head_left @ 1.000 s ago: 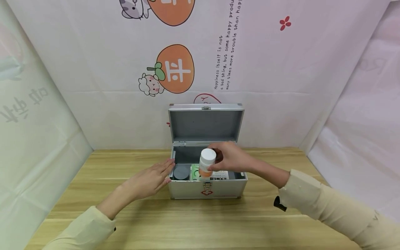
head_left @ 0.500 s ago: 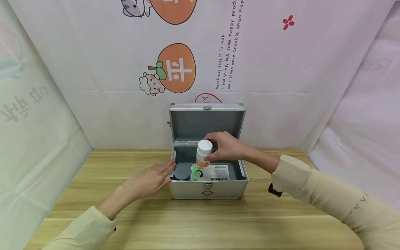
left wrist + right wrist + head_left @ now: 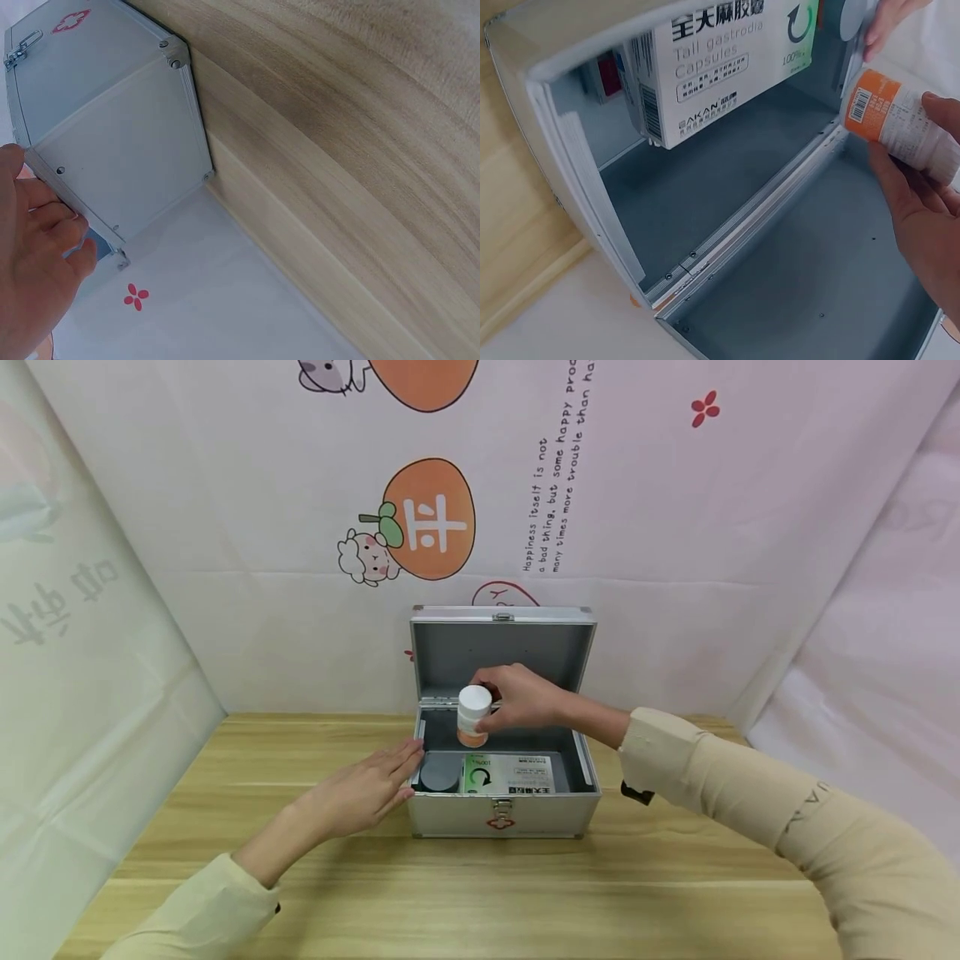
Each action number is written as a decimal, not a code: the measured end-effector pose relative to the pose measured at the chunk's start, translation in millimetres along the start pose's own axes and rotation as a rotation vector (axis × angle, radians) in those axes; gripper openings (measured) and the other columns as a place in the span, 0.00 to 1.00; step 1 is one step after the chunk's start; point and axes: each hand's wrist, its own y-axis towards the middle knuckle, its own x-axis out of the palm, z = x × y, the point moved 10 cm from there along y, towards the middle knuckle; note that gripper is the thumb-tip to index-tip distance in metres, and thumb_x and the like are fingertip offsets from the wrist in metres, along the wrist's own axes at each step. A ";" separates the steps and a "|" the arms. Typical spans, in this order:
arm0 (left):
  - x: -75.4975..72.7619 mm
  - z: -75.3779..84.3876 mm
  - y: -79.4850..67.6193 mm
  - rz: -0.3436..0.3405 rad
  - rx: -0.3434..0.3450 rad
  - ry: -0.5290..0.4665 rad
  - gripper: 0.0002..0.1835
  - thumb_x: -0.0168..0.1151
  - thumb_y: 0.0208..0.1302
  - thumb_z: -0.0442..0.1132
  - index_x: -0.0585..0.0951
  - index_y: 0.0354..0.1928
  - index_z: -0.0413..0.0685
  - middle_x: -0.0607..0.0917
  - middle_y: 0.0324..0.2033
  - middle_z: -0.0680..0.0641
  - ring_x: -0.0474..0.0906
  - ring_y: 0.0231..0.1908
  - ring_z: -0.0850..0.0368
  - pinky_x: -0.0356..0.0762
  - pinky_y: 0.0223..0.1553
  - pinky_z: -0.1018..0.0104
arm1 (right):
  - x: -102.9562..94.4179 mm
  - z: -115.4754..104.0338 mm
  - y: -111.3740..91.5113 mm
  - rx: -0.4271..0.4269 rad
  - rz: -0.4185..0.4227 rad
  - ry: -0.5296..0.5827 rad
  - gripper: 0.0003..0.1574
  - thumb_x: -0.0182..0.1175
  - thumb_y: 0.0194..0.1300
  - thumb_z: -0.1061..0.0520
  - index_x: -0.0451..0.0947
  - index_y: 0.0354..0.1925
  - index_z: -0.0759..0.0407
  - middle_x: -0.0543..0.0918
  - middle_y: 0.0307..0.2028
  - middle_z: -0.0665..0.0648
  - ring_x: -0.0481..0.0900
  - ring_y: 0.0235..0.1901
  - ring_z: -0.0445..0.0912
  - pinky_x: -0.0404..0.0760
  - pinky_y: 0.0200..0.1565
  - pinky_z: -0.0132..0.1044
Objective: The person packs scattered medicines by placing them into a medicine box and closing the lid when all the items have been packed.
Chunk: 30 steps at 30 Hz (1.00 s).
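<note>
My right hand point(image 3: 522, 697) pinches a white-capped pill bottle point(image 3: 473, 717) with an orange band between thumb and fingers. The bottle hangs over the open metal first-aid case point(image 3: 457, 817), near its back left part. The right wrist view shows the bottle's orange label point(image 3: 874, 105) and barcode, tilted there. My left hand point(image 3: 363, 789) rests with extended fingers on the case's left rim; in the left wrist view, its fingers point(image 3: 60, 225) lie at the edge. Inside the case are a white and green capsule carton point(image 3: 517, 774) and a round grey lid point(image 3: 440, 773).
The raised case lid point(image 3: 502, 660) stands upright at the back, near a printed white cloth point(image 3: 300, 643). A wooden table point(image 3: 465, 902) carries the case. Behind the carton, the case's dark inner floor point(image 3: 705, 180) shows, and a dark red item point(image 3: 609, 75) sits beside the carton.
My right hand has lifted the pill bottle and carried it to the left and back, uncovering the carton. The left hand has stayed on the rim. The head view has shifted slightly.
</note>
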 end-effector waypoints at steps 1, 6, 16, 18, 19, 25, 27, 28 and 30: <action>0.5 -0.5 0.0 -0.002 -0.002 -0.002 0.31 0.43 0.80 0.50 0.61 0.74 0.34 0.60 0.75 0.35 0.58 0.75 0.41 0.62 0.73 0.47 | 0.7 -0.3 2.6 -0.005 -0.003 -0.004 0.30 0.75 0.54 0.57 0.78 0.54 0.63 0.86 0.48 0.58 0.83 0.44 0.46 0.86 0.49 0.40; 0.7 -0.5 -0.1 0.010 -0.002 0.002 0.31 0.44 0.80 0.49 0.62 0.74 0.34 0.61 0.75 0.35 0.58 0.75 0.41 0.63 0.73 0.48 | 5.0 -1.8 15.5 -0.036 -0.021 -0.026 0.29 0.75 0.54 0.57 0.78 0.54 0.63 0.86 0.48 0.58 0.83 0.44 0.47 0.84 0.50 0.40; -0.6 -0.7 0.6 0.028 0.006 0.000 0.31 0.44 0.80 0.48 0.63 0.73 0.33 0.62 0.74 0.33 0.60 0.74 0.41 0.65 0.72 0.46 | 22.4 2.4 33.1 -0.078 -0.085 0.010 0.30 0.73 0.56 0.59 0.77 0.56 0.65 0.84 0.50 0.61 0.83 0.49 0.50 0.84 0.54 0.47; 0.3 -1.5 0.9 0.017 0.000 -0.001 0.31 0.44 0.80 0.49 0.62 0.73 0.34 0.61 0.74 0.34 0.59 0.75 0.42 0.65 0.72 0.47 | 27.4 4.9 36.3 -0.085 -0.103 0.013 0.31 0.73 0.56 0.59 0.77 0.57 0.65 0.85 0.50 0.61 0.84 0.48 0.49 0.84 0.53 0.44; 0.5 -1.8 0.9 0.015 -0.002 -0.001 0.31 0.44 0.80 0.49 0.62 0.74 0.34 0.61 0.74 0.34 0.59 0.75 0.42 0.65 0.72 0.47 | 29.4 5.9 37.8 -0.090 -0.109 0.008 0.31 0.73 0.56 0.59 0.77 0.57 0.64 0.85 0.50 0.60 0.84 0.48 0.48 0.85 0.52 0.42; 1.5 -2.7 0.6 0.005 -0.009 -0.004 0.31 0.43 0.80 0.49 0.62 0.74 0.34 0.60 0.75 0.34 0.58 0.75 0.42 0.65 0.71 0.46 | 36.9 8.0 46.7 -0.111 -0.140 -0.066 0.27 0.74 0.55 0.57 0.79 0.53 0.63 0.86 0.45 0.58 0.83 0.41 0.45 0.82 0.43 0.33; 1.8 -2.9 0.7 0.004 -0.010 -0.005 0.31 0.43 0.80 0.49 0.62 0.74 0.34 0.60 0.75 0.34 0.58 0.75 0.43 0.65 0.71 0.46 | 38.8 8.3 49.9 -0.108 -0.154 -0.085 0.27 0.74 0.54 0.57 0.79 0.52 0.63 0.86 0.45 0.58 0.82 0.40 0.45 0.82 0.42 0.32; 1.8 -3.1 0.7 0.006 -0.009 -0.005 0.31 0.43 0.80 0.49 0.61 0.74 0.34 0.60 0.75 0.34 0.58 0.75 0.43 0.66 0.71 0.46 | 39.6 8.4 51.4 -0.108 -0.160 -0.092 0.27 0.74 0.54 0.58 0.79 0.52 0.63 0.86 0.45 0.58 0.82 0.40 0.45 0.82 0.42 0.32; 1.9 -3.4 1.2 0.011 -0.006 -0.004 0.31 0.44 0.80 0.49 0.61 0.74 0.34 0.60 0.75 0.34 0.59 0.75 0.42 0.66 0.71 0.46 | 41.4 8.9 54.4 -0.106 -0.174 -0.106 0.27 0.74 0.54 0.58 0.79 0.52 0.63 0.85 0.45 0.58 0.82 0.40 0.45 0.81 0.41 0.32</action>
